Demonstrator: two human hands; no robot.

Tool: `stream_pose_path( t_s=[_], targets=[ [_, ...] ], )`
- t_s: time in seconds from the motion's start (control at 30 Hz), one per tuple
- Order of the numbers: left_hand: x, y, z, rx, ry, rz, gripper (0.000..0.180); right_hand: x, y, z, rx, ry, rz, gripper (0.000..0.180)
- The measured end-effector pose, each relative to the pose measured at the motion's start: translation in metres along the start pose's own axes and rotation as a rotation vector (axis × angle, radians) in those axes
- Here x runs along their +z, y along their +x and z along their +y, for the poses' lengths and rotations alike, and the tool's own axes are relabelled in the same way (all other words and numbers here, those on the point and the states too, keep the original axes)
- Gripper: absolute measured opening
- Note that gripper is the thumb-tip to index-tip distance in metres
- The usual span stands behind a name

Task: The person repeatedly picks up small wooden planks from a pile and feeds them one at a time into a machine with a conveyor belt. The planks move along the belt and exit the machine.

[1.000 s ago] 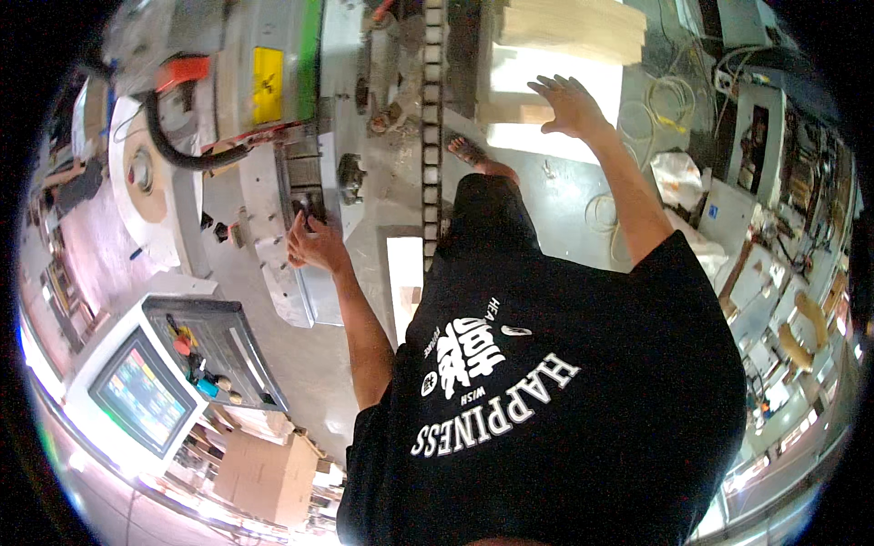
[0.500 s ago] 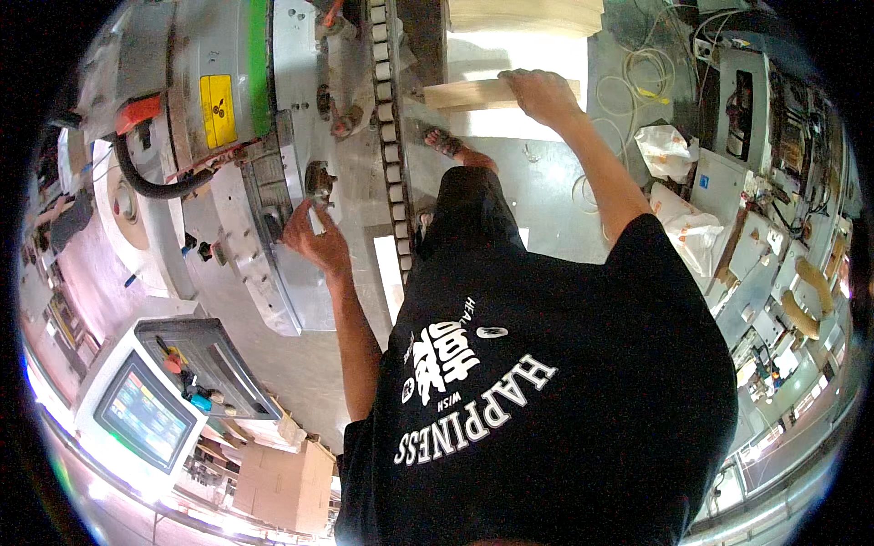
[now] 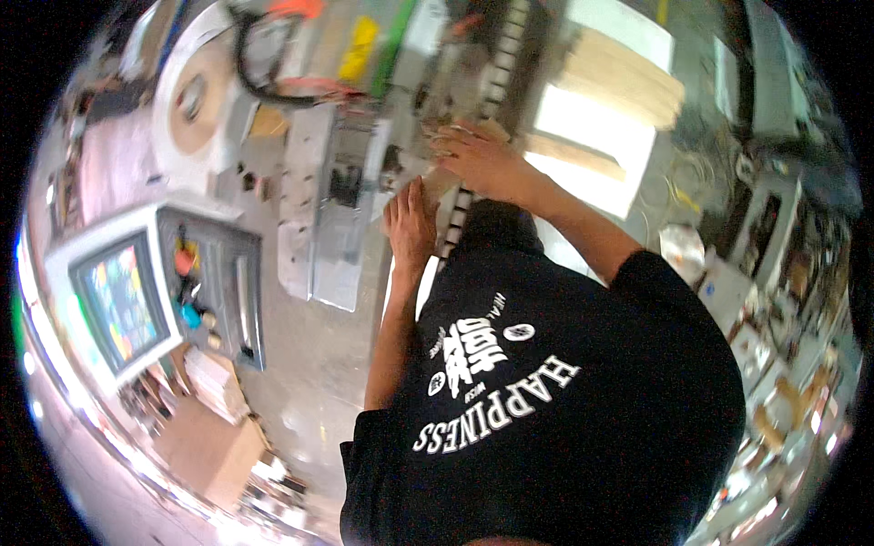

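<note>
A pale wooden strip [image 3: 442,185] lies at a slant between my two hands, beside the chain conveyor of the machine. My right hand [image 3: 482,164] grips its far part from above, fingers curled over the wood. At its near end my left hand [image 3: 413,225] is closed on the edge. Motion blur softens the fingers, and the palms hide part of the strip. Another wooden strip [image 3: 575,156] rests on a white board surface [image 3: 583,114] to the right, near a stack of boards [image 3: 619,73].
The chain conveyor [image 3: 455,223] runs just past my hands. To the left stand a metal machine guide [image 3: 332,237], a control panel with a screen [image 3: 120,296] and a cardboard box [image 3: 205,446]. A white plastic bag [image 3: 681,250] and coiled tubing [image 3: 678,182] are at the right.
My right hand has moved left from the white board surface, bringing a wooden strip to the conveyor. My left hand has left the machine part and joined it. The view has turned left.
</note>
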State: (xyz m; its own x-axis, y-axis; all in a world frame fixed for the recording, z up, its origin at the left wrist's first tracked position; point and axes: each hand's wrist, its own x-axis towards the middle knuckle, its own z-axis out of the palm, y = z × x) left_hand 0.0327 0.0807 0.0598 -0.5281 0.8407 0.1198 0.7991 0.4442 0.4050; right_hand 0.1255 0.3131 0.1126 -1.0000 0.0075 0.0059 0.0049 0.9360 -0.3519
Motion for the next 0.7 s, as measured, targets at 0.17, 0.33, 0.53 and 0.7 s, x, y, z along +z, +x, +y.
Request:
stream_pose_path(
  t_s=[0.17,0.33,0.53,0.7],
  targets=[
    [-0.019,-0.089,-0.080,-0.386,0.126,0.090,0.062,-0.001,0.044,-0.011,0.035,0.293,-0.010,0.046],
    [-0.003,-0.101,-0.135,-0.548,0.197,0.202,0.062,0.082,0.084,0.004,0.152,0.953,-0.205,0.050],
    [-0.003,-0.067,-0.148,-0.670,0.287,0.418,0.047,0.172,0.141,-0.050,0.352,1.724,-0.462,0.050],
    [-0.013,-0.045,-0.162,-0.673,0.201,0.602,0.036,0.168,0.169,-0.116,0.328,1.510,-0.383,0.060]
  ],
)
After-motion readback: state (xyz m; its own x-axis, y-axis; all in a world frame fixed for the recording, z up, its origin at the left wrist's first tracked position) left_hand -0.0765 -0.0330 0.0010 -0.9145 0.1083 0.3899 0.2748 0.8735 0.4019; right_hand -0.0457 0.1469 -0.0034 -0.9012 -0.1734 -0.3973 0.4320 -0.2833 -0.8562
